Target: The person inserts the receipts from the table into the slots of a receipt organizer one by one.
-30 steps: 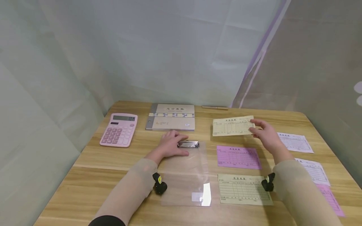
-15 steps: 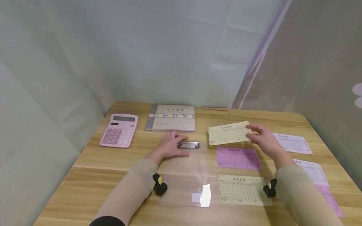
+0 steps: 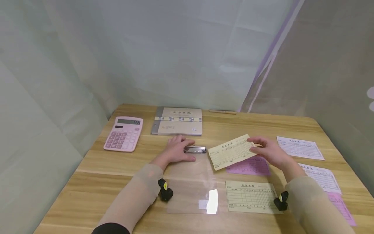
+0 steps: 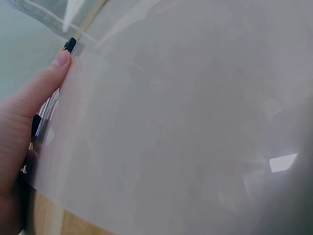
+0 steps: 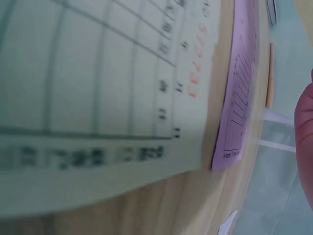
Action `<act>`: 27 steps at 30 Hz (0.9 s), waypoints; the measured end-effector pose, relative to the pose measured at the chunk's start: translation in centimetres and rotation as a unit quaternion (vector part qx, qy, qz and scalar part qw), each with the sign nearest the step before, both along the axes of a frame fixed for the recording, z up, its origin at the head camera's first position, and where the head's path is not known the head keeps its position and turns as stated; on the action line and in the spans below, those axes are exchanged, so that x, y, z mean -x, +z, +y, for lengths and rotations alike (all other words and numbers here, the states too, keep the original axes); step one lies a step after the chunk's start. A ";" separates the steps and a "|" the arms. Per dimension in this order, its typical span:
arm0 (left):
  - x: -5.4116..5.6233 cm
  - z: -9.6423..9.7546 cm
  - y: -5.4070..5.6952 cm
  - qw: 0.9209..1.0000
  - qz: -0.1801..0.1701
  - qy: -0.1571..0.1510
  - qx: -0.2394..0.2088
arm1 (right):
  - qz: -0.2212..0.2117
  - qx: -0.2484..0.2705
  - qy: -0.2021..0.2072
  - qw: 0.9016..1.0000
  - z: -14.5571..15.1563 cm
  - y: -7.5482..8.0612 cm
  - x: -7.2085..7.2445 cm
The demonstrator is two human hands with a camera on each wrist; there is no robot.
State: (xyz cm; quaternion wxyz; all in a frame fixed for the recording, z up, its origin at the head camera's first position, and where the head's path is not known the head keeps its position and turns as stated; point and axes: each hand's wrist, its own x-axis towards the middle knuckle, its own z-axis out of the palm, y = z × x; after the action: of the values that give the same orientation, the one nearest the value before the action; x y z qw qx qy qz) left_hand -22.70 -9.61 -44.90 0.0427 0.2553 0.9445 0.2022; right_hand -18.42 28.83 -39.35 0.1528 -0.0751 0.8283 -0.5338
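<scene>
My right hand (image 3: 270, 152) pinches a cream printed slip (image 3: 230, 152) by its right end between thumb and fingers. The slip is raised and tilted, overlapping a pink slip (image 3: 249, 166) and reaching toward the clip of a transparent clipboard (image 3: 190, 185). My left hand (image 3: 176, 150) rests at the clipboard's top left, thumb and index finger spread around the end of the metal clip (image 3: 195, 149). One finger lies along the clip in the left wrist view. Another cream slip (image 3: 252, 196) lies flat right of the clipboard; it fills much of the right wrist view.
White slips (image 3: 300, 148) and a second pink slip (image 3: 340, 208) lie along the right side. A pink calculator (image 3: 123, 134) stands at the left, a ledger book (image 3: 178, 121) at the back. A thin wooden-coloured pen (image 3: 222, 111) lies by the far edge, before the curtain.
My right hand has carried the cream slip left and toward me, and the slip has tilted more. It now covers part of the pink slip. The left hand has stayed in place.
</scene>
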 end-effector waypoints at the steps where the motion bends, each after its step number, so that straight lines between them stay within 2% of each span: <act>1: 0.0 0.0 0.1 1.000 0.000 0.000 -0.002 | -0.002 0.002 0.004 1.000 -0.1 -0.1 0.0; 9: 0.1 0.0 0.2 1.000 -0.001 0.003 0.003 | -0.007 0.005 0.028 1.000 -0.9 -0.8 0.0; 17: 0.1 0.1 0.1 1.000 0.003 0.004 0.004 | 0.014 -0.088 0.053 0.995 -2.5 -0.8 -0.5; 19: 0.0 0.2 0.1 1.000 0.004 0.005 0.006 | 0.008 -0.098 0.059 0.993 -3.2 -0.9 -0.5; 27: 0.1 0.2 0.0 1.000 0.003 0.008 0.003 | -0.025 -0.057 0.095 0.994 -5.7 -0.9 -0.6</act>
State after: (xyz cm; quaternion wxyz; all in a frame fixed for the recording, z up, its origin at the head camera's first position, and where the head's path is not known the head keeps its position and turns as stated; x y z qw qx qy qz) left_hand -22.80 -9.37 -44.91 0.0394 0.2484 0.9472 0.1989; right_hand -17.80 23.16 -40.29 0.2277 -0.1312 0.8422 -0.4708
